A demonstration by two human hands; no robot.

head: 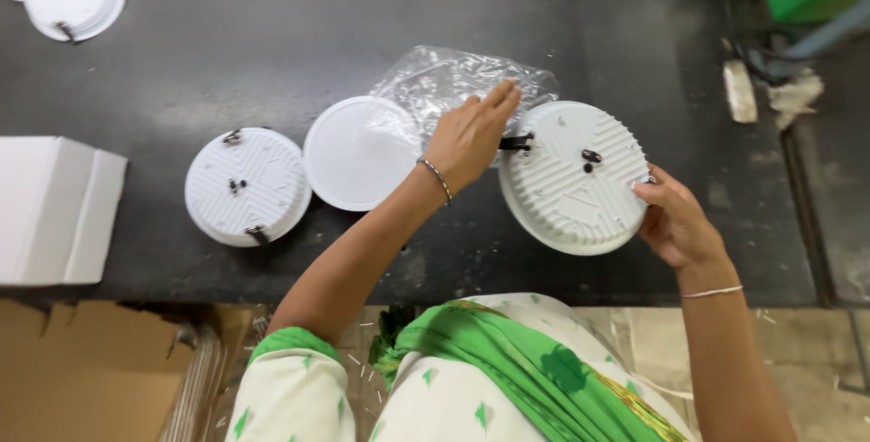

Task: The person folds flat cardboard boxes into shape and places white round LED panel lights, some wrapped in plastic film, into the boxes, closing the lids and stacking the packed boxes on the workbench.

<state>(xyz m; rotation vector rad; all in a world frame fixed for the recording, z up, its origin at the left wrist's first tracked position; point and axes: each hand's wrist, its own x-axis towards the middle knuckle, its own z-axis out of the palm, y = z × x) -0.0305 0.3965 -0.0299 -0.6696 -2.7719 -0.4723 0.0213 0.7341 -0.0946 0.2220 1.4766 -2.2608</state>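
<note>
Head view: right hand (675,220) grips the rim of the round white ribbed plastic lamp housing (573,179) at the black table's (272,34) near edge; left hand (469,134), fingers extended, touches its black spring clip (515,142). Housing judged light, rigid; rim is the safest hold

The left hand (467,139) is stretched forward, palm down with fingers extended together and a bangle worn at the wrist, while the right hand (675,223) is curled in a grip at its side.
</note>
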